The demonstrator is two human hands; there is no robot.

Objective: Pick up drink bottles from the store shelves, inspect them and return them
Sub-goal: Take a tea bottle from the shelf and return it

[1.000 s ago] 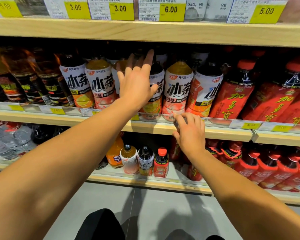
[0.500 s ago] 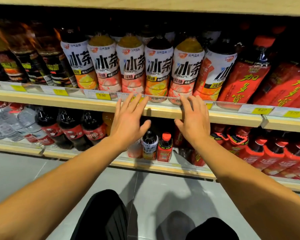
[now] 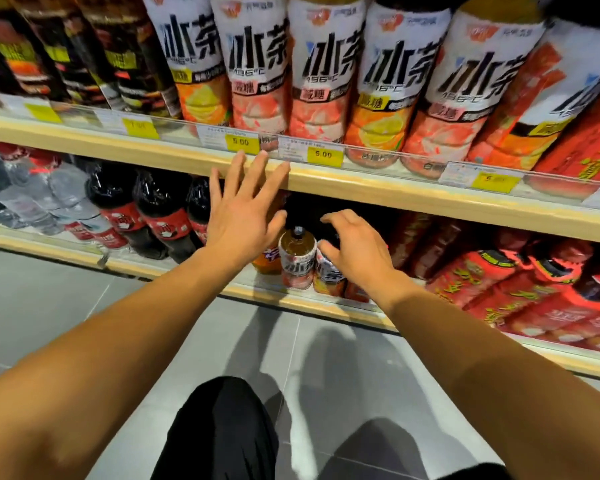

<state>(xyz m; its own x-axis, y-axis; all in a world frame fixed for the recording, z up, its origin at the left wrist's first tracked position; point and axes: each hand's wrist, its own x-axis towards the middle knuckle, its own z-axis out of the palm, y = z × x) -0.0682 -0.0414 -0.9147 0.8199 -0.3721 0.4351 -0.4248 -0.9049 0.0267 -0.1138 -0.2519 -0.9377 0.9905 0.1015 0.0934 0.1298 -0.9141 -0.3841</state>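
On the bottom shelf stand small iced-tea bottles: one with a dark cap and pink label between my hands, a second partly behind my right hand. My left hand is spread flat, fingers apart, fingertips over the wooden shelf edge, holding nothing. My right hand is curved with fingers apart over the small bottles, close to the second one; no grip shows. Large iced-tea bottles with white labels fill the shelf above.
The upper shelf's wooden edge carries yellow price tags. Dark cola bottles and clear water bottles stand at lower left, red-labelled bottles at lower right. Grey floor tiles and my dark-clad knees are below.
Both hands dropped from the upper shelf to the bottom shelf. The view has lowered and come closer to the shelves; my right hand now hovers over the small bottles.
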